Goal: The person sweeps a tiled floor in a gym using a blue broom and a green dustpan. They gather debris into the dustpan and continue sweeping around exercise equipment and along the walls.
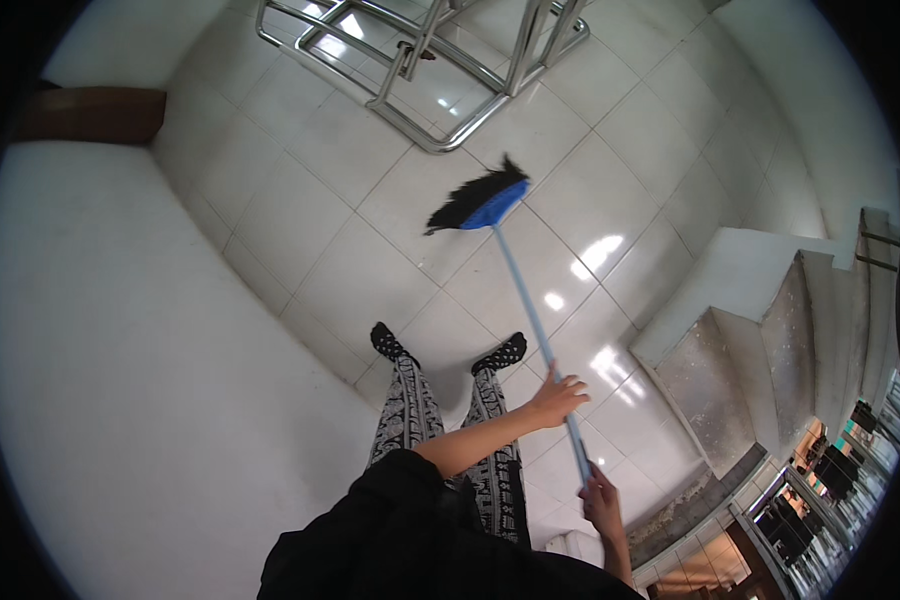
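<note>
A broom with a pale blue handle reaches forward from me over the tiled floor. Its broom head has a blue plastic base and dark bristles, which point away from me, and lies short of a tubular metal frame. Partway along the handle, my left hand holds it with the thumb against the shaft and the fingers loosely spread over it. Nearer my body, my right hand is wrapped around the handle close to its upper end. Small dark specks lie on the tiles near the bristles.
The chrome tubular frame stands ahead on the floor. A white wall runs along my left, with a brown wooden piece beyond. Winding stairs rise at right. Shelving with many items is at lower right.
</note>
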Demonstrator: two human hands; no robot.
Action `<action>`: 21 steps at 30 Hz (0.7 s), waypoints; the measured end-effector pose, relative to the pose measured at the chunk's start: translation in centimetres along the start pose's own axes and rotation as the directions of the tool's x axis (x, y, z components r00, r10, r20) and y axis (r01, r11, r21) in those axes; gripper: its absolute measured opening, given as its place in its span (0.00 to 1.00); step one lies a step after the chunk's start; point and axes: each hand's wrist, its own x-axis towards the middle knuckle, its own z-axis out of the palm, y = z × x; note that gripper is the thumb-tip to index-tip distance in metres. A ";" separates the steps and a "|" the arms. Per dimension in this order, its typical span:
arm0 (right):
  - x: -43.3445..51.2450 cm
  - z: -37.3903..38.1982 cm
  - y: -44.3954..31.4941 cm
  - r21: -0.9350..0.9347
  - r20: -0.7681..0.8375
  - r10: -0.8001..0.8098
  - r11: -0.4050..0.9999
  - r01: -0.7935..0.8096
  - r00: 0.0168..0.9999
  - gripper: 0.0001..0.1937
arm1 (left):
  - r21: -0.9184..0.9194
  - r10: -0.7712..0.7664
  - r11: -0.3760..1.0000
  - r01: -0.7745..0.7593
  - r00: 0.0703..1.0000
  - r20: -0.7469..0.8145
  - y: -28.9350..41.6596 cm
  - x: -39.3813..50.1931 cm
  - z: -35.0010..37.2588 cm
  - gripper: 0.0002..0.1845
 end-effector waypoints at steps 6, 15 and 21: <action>-5.5 -11.2 -9.8 -0.583 -0.114 0.056 0.804 -0.112 0.992 0.20 | -0.210 0.186 0.957 -0.199 0.979 -0.080 2.1 8.6 -5.3 0.09; 10.5 -6.5 -15.6 -0.740 0.489 -0.151 0.450 0.501 0.859 0.16 | -0.126 -0.500 0.866 0.484 0.829 -0.251 -7.0 -4.6 -4.4 0.06; 15.2 -3.3 -15.8 -0.825 0.436 -0.199 0.302 0.478 0.878 0.14 | -0.299 -0.553 0.831 0.469 0.631 -0.544 -13.6 -1.6 2.3 0.12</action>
